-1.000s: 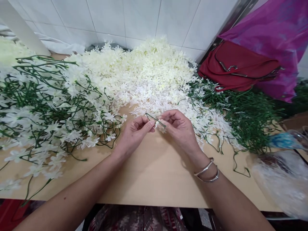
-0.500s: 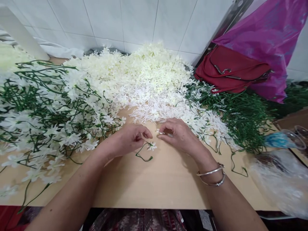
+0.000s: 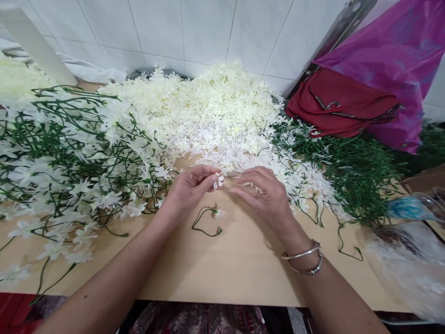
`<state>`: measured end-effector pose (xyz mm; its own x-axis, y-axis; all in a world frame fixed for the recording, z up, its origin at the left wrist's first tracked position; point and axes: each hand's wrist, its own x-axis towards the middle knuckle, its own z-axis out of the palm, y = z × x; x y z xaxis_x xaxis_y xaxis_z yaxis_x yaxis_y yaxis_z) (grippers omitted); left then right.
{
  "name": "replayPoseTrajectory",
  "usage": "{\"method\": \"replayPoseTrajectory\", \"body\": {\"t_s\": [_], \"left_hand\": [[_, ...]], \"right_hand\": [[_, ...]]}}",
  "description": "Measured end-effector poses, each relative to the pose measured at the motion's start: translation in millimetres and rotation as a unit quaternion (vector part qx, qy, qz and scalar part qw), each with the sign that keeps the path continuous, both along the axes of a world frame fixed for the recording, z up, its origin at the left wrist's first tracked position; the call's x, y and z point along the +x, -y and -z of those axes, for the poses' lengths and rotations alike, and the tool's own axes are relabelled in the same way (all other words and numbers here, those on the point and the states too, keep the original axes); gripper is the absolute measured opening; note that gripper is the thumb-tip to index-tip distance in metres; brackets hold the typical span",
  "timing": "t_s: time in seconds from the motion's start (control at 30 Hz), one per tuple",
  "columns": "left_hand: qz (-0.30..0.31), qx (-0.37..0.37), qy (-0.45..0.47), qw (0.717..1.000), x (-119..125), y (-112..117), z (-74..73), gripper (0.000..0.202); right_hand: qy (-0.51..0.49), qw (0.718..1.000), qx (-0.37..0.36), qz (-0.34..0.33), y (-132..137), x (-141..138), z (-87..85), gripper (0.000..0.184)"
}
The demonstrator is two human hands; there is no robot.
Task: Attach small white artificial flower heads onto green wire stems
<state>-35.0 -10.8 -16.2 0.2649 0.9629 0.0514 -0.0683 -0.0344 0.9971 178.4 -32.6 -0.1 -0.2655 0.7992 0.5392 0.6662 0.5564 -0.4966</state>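
Observation:
My left hand (image 3: 193,188) pinches a small white artificial flower (image 3: 218,181) between thumb and fingertips, petals facing me. My right hand (image 3: 262,190) hovers just to its right, fingers stretched and slightly blurred, with a gap between thumb and forefinger. Nothing clear shows in its grip. Below the left hand, a curved green plastic stem (image 3: 198,222) with a white stamen tip (image 3: 219,213) lies on the table (image 3: 222,264). Behind both hands spreads a heap of loose white petals and stamens (image 3: 222,111).
Assembled white flowers on green stems (image 3: 86,157) are piled at left. Bare green stems (image 3: 358,171) lie in a heap at right, below a red handbag (image 3: 340,102) and a purple plastic bag (image 3: 392,51). A clear plastic bag (image 3: 410,264) rests at the right edge.
My left hand has risen slightly and now holds the small flower that was at my right fingertips. My right fingers have opened out. The green stem stays on the table.

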Motion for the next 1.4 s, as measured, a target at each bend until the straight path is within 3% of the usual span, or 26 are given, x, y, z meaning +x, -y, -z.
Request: {"method": "replayPoseTrajectory", "body": {"t_s": [0.1,0.2,0.33,0.43,0.53,0.67,0.87,1.1,1.2,1.3,1.4], "left_hand": [[-0.057,0.005,-0.001,0.998,-3,-4,3.8,0.035],[-0.093,0.017,-0.007,0.996,-2,-3,5.0,0.035],[-0.111,0.02,-0.025,0.993,5,3,4.9,0.024],[-0.106,0.008,0.003,0.994,9,7,5.6,0.024],[-0.107,-0.007,0.03,0.994,12,9,6.1,0.027],[-0.114,-0.011,0.036,0.993,12,9,4.7,0.034],[-0.098,0.026,-0.003,0.995,12,12,3.5,0.027],[-0.048,0.007,-0.028,0.998,14,16,5.0,0.021],[-0.061,0.066,-0.103,0.991,13,18,4.5,0.018],[-0.092,0.179,-0.204,0.958,12,21,1.5,0.016],[-0.11,0.248,-0.24,0.932,14,24,-2.6,0.016]], "right_hand": [[0.088,0.993,-0.064,0.045,-1,17,-8.7,0.019],[0.193,0.969,-0.142,0.061,1,29,-14.4,0.016],[0.233,0.958,-0.157,0.051,3,30,-13.0,0.015],[0.176,0.975,-0.127,0.058,4,20,-9.6,0.016],[0.045,0.992,-0.091,0.068,8,2,-7.4,0.012],[-0.108,0.99,-0.079,0.035,16,-22,-5.5,0.011],[-0.186,0.975,-0.11,0.051,19,-35,-3.2,0.012],[-0.227,0.956,-0.17,0.08,16,-36,-2.6,0.011],[-0.236,0.951,-0.182,0.087,16,-37,-2.0,0.01],[-0.283,0.933,-0.206,0.081,15,-36,0.1,0.008],[-0.331,0.913,-0.226,0.08,13,-36,2.0,0.011]]}}
